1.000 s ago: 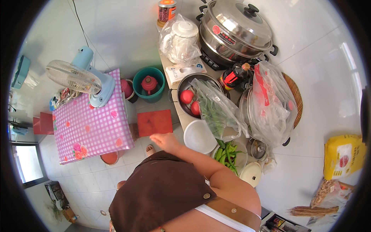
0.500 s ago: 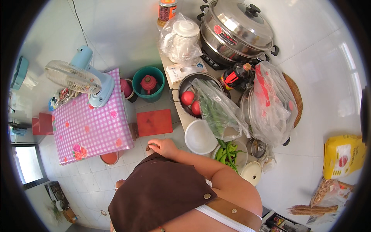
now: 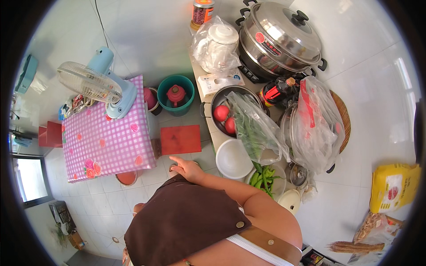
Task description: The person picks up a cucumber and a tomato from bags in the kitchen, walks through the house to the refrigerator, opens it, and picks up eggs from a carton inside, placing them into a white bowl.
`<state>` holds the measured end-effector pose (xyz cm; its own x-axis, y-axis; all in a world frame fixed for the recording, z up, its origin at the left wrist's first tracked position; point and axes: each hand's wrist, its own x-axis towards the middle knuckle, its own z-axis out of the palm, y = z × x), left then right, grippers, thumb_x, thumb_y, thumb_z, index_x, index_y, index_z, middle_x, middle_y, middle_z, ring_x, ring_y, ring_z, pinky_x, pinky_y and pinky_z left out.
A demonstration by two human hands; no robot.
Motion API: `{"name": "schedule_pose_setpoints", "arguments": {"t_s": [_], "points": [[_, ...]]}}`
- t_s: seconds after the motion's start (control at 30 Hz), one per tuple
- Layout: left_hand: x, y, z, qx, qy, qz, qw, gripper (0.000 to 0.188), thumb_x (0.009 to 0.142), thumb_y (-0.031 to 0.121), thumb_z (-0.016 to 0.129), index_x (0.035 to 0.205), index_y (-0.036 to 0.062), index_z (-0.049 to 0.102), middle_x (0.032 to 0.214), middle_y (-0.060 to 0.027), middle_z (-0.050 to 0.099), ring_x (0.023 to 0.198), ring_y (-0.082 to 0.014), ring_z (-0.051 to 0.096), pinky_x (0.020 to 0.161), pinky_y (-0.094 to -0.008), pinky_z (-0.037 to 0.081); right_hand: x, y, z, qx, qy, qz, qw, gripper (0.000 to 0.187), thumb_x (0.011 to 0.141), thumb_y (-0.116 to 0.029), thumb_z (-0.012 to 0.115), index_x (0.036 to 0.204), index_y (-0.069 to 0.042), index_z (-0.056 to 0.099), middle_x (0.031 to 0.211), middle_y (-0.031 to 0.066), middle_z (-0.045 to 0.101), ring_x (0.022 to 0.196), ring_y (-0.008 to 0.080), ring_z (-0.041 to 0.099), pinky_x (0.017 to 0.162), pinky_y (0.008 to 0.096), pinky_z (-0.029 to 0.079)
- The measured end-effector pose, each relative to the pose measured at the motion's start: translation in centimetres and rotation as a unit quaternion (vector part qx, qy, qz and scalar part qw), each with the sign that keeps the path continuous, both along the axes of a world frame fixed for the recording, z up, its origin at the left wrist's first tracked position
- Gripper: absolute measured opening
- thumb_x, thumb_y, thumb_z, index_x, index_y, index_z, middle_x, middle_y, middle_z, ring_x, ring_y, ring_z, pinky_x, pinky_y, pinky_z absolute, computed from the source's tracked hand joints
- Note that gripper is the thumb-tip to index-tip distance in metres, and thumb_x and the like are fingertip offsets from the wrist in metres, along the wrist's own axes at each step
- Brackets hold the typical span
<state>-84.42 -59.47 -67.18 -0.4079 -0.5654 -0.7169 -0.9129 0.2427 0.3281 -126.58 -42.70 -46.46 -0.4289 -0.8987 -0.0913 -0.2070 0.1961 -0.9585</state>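
The red square panel [image 3: 180,141] lies low, near floor level, between two tables. Just short of its near edge is the right hand [image 3: 188,170], empty, index finger extended and thumb apart. The left hand cannot be made out. To the right is a white bowl [image 3: 234,158], then green peppers [image 3: 263,178]; beyond it, a pan [image 3: 220,98] holds round red fruits [image 3: 220,113].

Labels show in several places: red and black on a dark bottle [image 3: 276,91], a round red sticker on the steel steamer [image 3: 284,37], orange on a jar [image 3: 203,14], red print on a plastic bag [image 3: 321,133], and printed panels on a yellow sack [image 3: 395,188].

The beige table [image 3: 218,138] is crowded; the left table [image 3: 108,148] wears pink checked cloth and carries a blue fan [image 3: 124,95]. Pale tiles line the floor [image 3: 100,201].

Half a second earlier the fingers were bunched more closely; now the index finger reaches out.
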Motion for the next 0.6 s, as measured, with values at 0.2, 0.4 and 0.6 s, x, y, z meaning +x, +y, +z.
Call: {"name": "schedule_pose_setpoints", "arguments": {"t_s": [0.2,0.4,0.6], "points": [[0.1,-0.1,-0.2,-0.019,0.003,-0.132,0.991,0.033,0.078,0.036,0.05,0.082,0.0074,0.066,0.08,-0.0149,0.064,0.079,-0.0281,0.062,0.07,-0.0367,0.048,-0.5,-0.2,1.6,0.074,0.014,0.058,0.995,0.046,0.087,-0.034,0.052,0.124,-0.008,0.043,0.065,0.0084,0.055,0.059,0.0206,0.053,0.06,0.0313,0.042],[-0.3,0.1,-0.7,0.004,0.009,-0.025,1.0,0.033,0.078,0.037,0.051,0.084,0.0078,0.066,0.079,-0.014,0.064,0.079,-0.0277,0.062,0.07,-0.0362,0.048,-0.2,-0.4,-0.6,-0.027,-0.05,0.028,0.998,0.04,0.091,-0.036,0.042,0.117,-0.006,0.049,0.059,0.0031,0.051,0.051,0.0141,0.046,0.055,0.0277,0.041],[-0.7,-0.1,-0.7,0.01,0.021,0.001,1.0,0.034,0.078,0.037,0.051,0.086,0.0081,0.066,0.079,-0.0131,0.064,0.079,-0.0273,0.062,0.071,-0.0358,0.048,-0.9,-0.4,0.2,0.051,-0.332,0.08,0.939,0.042,0.094,-0.036,0.034,0.11,-0.002,0.053,0.057,-0.0014,0.045,0.045,0.0055,0.035,0.044,0.0209,0.034]]}}
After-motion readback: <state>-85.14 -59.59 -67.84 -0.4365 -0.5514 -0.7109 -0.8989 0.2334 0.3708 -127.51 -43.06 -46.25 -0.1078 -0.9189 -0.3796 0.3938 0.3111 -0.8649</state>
